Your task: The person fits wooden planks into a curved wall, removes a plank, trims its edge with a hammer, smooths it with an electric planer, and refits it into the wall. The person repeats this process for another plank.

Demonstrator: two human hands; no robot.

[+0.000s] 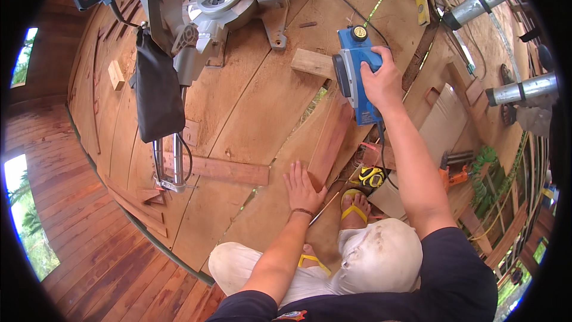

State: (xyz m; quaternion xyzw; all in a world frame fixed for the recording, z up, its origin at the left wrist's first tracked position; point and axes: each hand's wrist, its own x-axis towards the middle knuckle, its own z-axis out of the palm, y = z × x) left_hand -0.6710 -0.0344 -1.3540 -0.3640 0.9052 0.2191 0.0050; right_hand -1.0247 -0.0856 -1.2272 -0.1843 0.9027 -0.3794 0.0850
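My right hand (381, 77) is closed round the top handle of a blue electric planer (363, 104), held at the far end of a reddish board (330, 134). That board slants from upper right to lower left, its far part hidden under the planer. Fingers spread, my left hand (304, 185) lies at the board's near end. A pale wooden block (313, 62) is just left of the planer. A black cord runs from the planer down past a yellow tape measure (372, 176) beside my right foot.
A mitre saw (217, 3) with a black dust bag (158, 89) fills the upper left. Another board (217, 167) lies left of my hand. At right are metal tubes (476, 6), a cardboard sheet (435, 131), an orange tool (453, 176) and a green coil (488, 173).
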